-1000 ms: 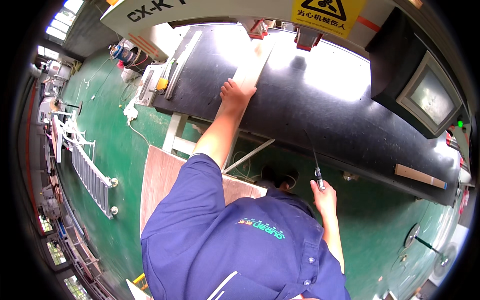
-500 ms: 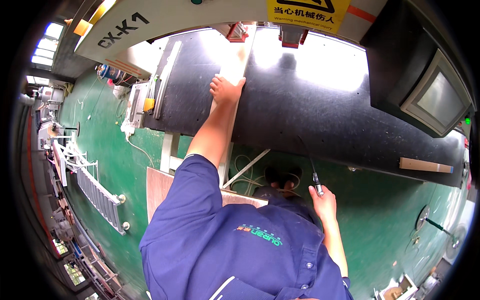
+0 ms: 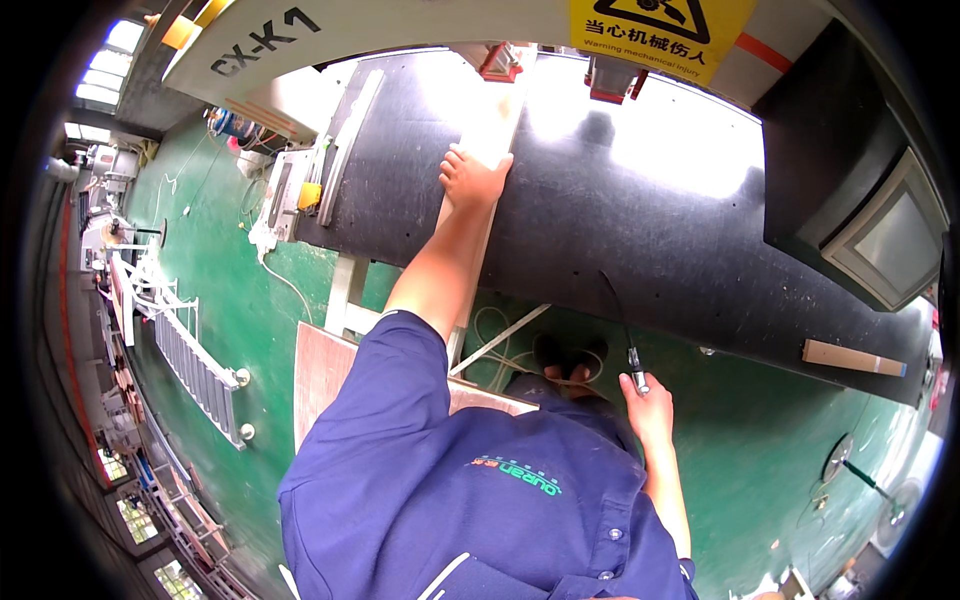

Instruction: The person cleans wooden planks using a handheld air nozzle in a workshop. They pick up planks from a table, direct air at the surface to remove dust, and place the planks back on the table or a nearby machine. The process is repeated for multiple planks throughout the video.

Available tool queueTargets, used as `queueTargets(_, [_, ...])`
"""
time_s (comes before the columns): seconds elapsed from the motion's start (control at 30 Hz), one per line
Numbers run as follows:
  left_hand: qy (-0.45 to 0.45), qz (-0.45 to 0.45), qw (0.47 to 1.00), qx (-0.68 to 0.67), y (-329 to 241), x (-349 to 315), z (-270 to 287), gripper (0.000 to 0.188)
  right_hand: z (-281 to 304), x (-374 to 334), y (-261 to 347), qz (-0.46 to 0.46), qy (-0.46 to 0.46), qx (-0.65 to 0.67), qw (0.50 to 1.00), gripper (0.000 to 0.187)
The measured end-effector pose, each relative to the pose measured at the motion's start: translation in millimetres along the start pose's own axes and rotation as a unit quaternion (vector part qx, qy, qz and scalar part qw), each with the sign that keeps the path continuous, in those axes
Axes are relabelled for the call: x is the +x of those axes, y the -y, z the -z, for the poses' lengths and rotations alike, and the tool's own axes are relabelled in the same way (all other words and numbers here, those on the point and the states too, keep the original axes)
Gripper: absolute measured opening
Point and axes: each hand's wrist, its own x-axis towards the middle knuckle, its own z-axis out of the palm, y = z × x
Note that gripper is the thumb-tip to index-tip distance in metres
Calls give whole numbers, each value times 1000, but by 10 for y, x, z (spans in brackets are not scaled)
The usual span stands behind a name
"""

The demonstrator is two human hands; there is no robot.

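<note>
My left hand [image 3: 473,182] lies on a long, pale, narrow board [image 3: 478,262], its fingers stretched out and thumb apart. The board runs across the black machine table [image 3: 640,215] from under the machine head toward my body, overhanging the near edge. Down by my right side, below the table edge, my right hand [image 3: 652,405] is closed round a silver fitting [image 3: 640,381]. A thin black hose-like piece [image 3: 624,318] curves up from that fitting to the table edge. Its exact kind cannot be made out.
Over the table's far side hang two clamp-like red and grey heads [image 3: 500,66]. A boxy monitor [image 3: 885,235] stands at right, and a brown strip [image 3: 853,357] lies on the near right edge. At left are a metal rail [image 3: 352,145] and a grey roller rack [image 3: 196,370]. Cables loop near my feet.
The view has turned slightly, so the table and machine sit farther right and lower in it. Both hands keep their pose, the left on the board, the right round the fitting.
</note>
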Motion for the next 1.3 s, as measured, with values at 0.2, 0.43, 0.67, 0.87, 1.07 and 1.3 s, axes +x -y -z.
queueTargets(0.2, [-6, -38, 997, -62, 148, 74, -113, 118, -161, 84, -229, 48, -27, 38, 998, 41])
queueTargets(0.43, [-84, -203, 974, -59, 660, -474, 16, 105, -290, 143, -485, 56, -21, 64, 996, 35])
queueTargets(0.67, [-94, -203, 973, -63, 734, -652, -2, 89, -295, 206, -368, 76, 4, 50, 996, 34])
queueTargets(0.87, [-81, -198, 975, -61, 768, -663, -75, 91, -226, 73, -84, 56, 43, 39, 997, 44])
queueTargets(1.07, [-81, -199, 975, -49, 762, -620, -193, 92, -205, 65, 10, 67, 45, 19, 997, 44])
queueTargets(1.3, [-98, -213, 969, -75, 762, -612, -215, 91, -231, 100, -157, 114, 28, 6, 993, 38])
